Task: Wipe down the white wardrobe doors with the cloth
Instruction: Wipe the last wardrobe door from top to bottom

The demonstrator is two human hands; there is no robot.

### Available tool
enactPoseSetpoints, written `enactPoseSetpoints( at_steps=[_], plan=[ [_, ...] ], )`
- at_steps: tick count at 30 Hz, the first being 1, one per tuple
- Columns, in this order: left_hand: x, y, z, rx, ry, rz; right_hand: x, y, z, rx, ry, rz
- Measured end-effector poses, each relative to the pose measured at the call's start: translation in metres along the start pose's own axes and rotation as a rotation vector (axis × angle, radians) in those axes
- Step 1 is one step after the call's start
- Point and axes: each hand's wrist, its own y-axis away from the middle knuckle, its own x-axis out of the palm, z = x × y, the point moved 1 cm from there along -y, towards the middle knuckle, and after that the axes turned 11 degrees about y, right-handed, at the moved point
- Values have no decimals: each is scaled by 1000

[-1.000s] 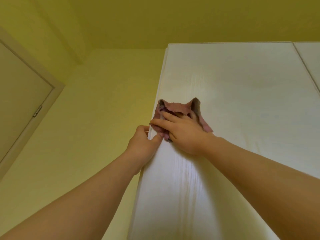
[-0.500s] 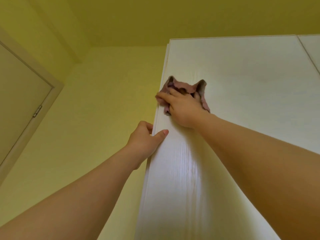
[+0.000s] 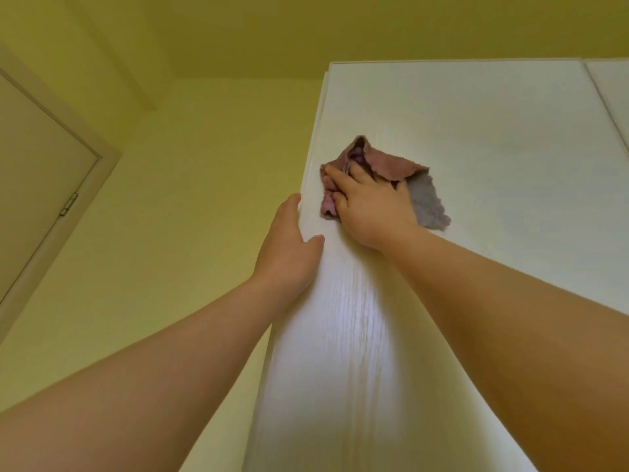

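Since half a second ago the cloth (image 3: 386, 163) has fanned out. A grey flap now trails right of my right hand (image 3: 371, 207), which presses it flat-fingered against the wardrobe door (image 3: 493, 131), near the left edge. My left hand (image 3: 289, 248) grips that edge just below, thumb on the face. Bare panel runs rightward and upward — as far as the second door (image 3: 612, 83).
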Motion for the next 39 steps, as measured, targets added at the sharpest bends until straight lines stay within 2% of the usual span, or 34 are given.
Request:
enactPoseSetpoints(
  at_steps=[4,6,8,10,13,14,15,19,24,26,30,32,33,37,39],
  plan=[
    [13,-3,-1,128,-508,-33,2,22,-21,-121,14,-14],
    [22,-1,-6,136,-663,-51,1,28,-45,1,23,-59],
    [32,1,-13,119,-708,-40,1,37,-64,164,58,-100],
    [38,0,-18,100,-713,-27,5,50,-62,141,86,-96],
    [36,3,-19,126,-736,0,11,75,-46,-120,83,-136],
    [35,5,-18,134,-741,18,9,78,-48,-164,84,-101],
    [33,10,-16,130,-746,35,8,75,-53,-166,71,-73],
    [27,19,-13,120,-798,114,5,50,-59,100,-1,-81],
    [25,22,-11,124,-809,95,10,71,-25,-227,27,-87],
    [26,24,-10,119,-854,75,6,65,-43,-170,25,-54],
    [31,23,-14,150,-919,26,2,71,-103,182,6,-29],
    [35,22,-16,165,-931,9,4,78,-107,314,-4,-7],
    [37,23,-16,165,-927,6,5,80,-97,319,-13,-5],
    [46,24,-21,176,-767,-11,8,99,-38,-28,-20,-4],
    [48,27,-23,188,-709,-8,5,101,-49,-137,-4,4]
  ],
)
